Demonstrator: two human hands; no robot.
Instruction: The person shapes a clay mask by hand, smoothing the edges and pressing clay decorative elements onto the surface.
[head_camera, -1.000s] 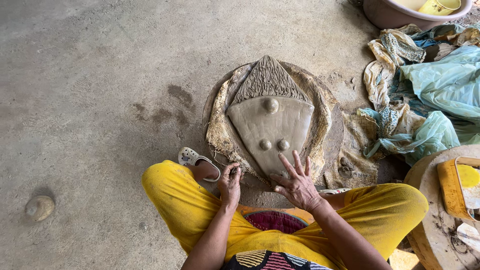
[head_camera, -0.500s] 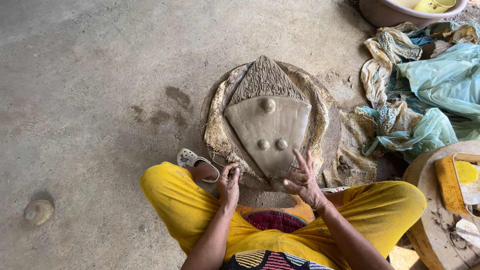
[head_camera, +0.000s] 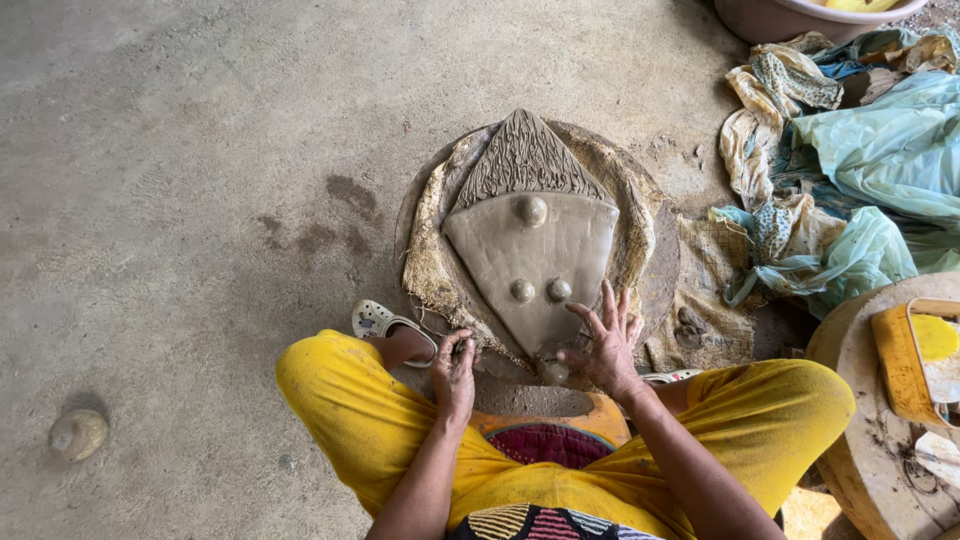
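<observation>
The grey wet clay shield shape (head_camera: 532, 255) lies on the floor pointing at the person, right hand (head_camera: 604, 345) open on its tip, left hand (head_camera: 455, 372) pinched empty beside it.

Single head-worn view, looking steeply down, close over lap, knees and concrete floor (head_camera: 200, 150) ahead

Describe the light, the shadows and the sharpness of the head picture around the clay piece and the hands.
Head view: soft, even daylight, no glare on the wet clay piece; only faint shadows, under the right hand and beside the left hand. Both hands and the clay's ridged top are sharp, with no motion blur. The concrete floor looks evenly lit, and the plastic sheets show mild sheen. Slight wide-angle bending at the edges.
</observation>
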